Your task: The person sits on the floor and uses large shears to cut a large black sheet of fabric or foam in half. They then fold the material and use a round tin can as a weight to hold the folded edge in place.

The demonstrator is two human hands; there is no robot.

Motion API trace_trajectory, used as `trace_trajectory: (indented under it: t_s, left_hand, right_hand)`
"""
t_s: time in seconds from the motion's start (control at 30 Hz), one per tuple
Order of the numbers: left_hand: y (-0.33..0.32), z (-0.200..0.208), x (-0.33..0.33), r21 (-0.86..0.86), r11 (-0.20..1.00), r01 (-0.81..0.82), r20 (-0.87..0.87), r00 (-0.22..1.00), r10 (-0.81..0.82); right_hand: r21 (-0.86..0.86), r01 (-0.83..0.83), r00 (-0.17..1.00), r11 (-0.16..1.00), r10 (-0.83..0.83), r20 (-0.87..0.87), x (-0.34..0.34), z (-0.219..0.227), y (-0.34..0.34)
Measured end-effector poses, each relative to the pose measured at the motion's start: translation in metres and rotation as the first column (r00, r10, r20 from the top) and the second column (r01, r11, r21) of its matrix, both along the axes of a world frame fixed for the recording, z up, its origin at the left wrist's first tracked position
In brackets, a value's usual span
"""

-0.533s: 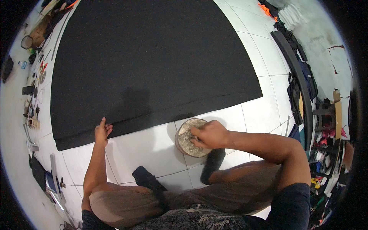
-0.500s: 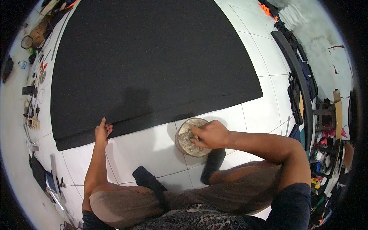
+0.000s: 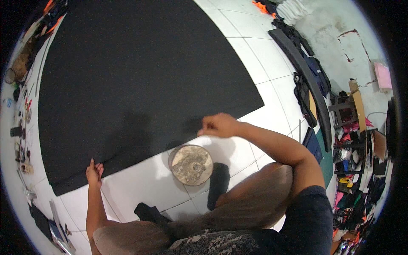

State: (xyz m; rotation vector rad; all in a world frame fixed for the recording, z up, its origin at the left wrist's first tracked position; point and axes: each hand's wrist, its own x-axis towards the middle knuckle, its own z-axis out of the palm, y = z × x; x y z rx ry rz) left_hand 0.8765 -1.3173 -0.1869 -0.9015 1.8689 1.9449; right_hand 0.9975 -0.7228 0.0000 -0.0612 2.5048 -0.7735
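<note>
A large sheet of black cloth [image 3: 144,72] lies spread on the white tiled floor, with a long crease near its closest edge. At that edge, toward the left, my left hand [image 3: 94,173] rests on or just over the cloth, one finger stretched out and the others partly bent. Between my feet and the cloth stands a round, grey, concrete-like block [image 3: 192,165] with a rough top. My right hand [image 3: 220,126] is above and beyond the block, near the cloth's edge, with its fingers curled together. Whatever they might hold is hidden.
On the right lie a long dark padded strip [image 3: 304,76], dark folded clothes and a cluttered rack [image 3: 352,144] against the wall. Small tools and loose items [image 3: 25,140] line the left wall. My feet in dark socks [image 3: 219,185] are close to the block.
My right hand has lifted off the concrete block and moved forward toward the cloth's edge. My left hand stays at the cloth's edge. The whole view has shifted.
</note>
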Motion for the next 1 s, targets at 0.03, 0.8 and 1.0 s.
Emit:
trace_trajectory:
  t_s: [0.03, 0.8, 1.0]
  left_hand:
    - [0.005, 0.003, 0.003, -0.022, 1.000, -0.010, 0.001, 1.000, 0.010]
    - [0.013, 0.004, 0.041, -0.184, 0.982, 0.035, 0.020, 0.999, -0.032]
    - [0.007, 0.000, 0.043, -0.155, 0.988, 0.024, 0.016, 1.000, -0.022]
  right_hand:
    - [0.128, 0.166, 0.986, 0.978, -0.165, -0.023, 0.004, -0.010, 0.026]
    - [0.129, 0.946, 0.325, 0.298, -0.869, -0.373, 0.127, -0.160, 0.162]
    - [0.364, 0.918, 0.303, 0.160, -0.874, -0.380, 0.145, -0.153, 0.265]
